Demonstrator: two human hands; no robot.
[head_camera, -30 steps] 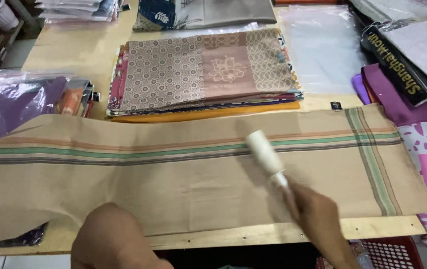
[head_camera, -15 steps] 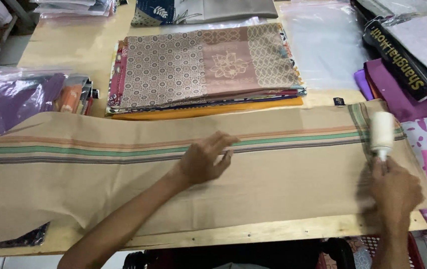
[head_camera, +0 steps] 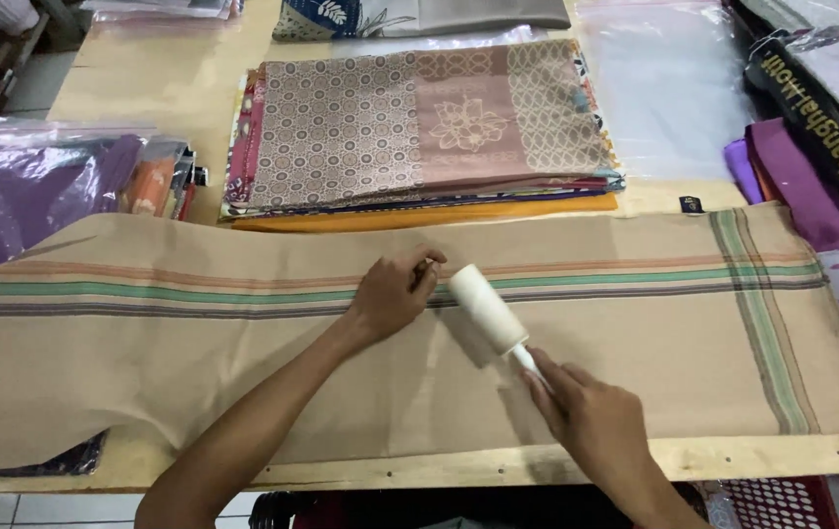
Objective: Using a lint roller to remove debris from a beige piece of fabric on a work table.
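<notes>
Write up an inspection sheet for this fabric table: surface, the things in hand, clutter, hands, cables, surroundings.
Surface: wooden table, bare along its near edge.
Things in hand: beige striped cloth spread flat across the table; white lint roller lying on it near the green stripe.
Clutter: stack of folded patterned fabrics behind the cloth; bagged purple fabric at left; purple and pink fabrics at right; clear plastic bags.
Hands: left hand pressing on the cloth beside the roller; right hand gripping the roller's handle.
Cables: nothing seen.
Surroundings: tiled floor at far left; red basket below the table edge.
</notes>
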